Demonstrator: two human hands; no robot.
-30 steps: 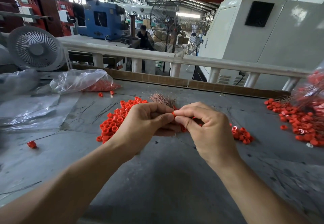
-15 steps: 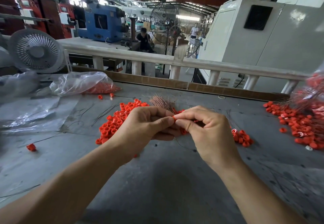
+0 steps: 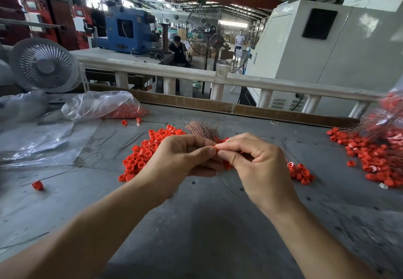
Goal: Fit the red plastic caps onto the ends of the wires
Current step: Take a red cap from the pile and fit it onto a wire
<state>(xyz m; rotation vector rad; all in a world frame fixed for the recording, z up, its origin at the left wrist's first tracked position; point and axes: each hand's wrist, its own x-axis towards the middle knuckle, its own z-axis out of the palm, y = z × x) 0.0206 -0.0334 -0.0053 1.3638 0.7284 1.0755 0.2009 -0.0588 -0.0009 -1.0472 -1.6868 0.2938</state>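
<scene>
My left hand (image 3: 181,158) and my right hand (image 3: 259,165) meet above the grey table (image 3: 196,235). A small red cap (image 3: 216,147) is pinched between the fingertips of both hands. A thin dark wire (image 3: 224,183) hangs below my hands; which hand holds it is hidden. Behind my left hand lies a heap of loose red caps (image 3: 144,154). A bundle of copper-coloured wires (image 3: 201,129) lies just beyond my hands. A smaller cluster of red caps (image 3: 299,171) sits to the right of my right hand.
A big pile of capped wires (image 3: 375,156) fills the right edge. A clear plastic bag of caps (image 3: 102,106) and plastic sheeting (image 3: 37,141) lie at the left. One stray cap (image 3: 37,185) sits near the left. A white fan (image 3: 44,67) stands at the back left.
Both hands stay pinched together on the cap, shifting only slightly downward in view. The piles have not moved.
</scene>
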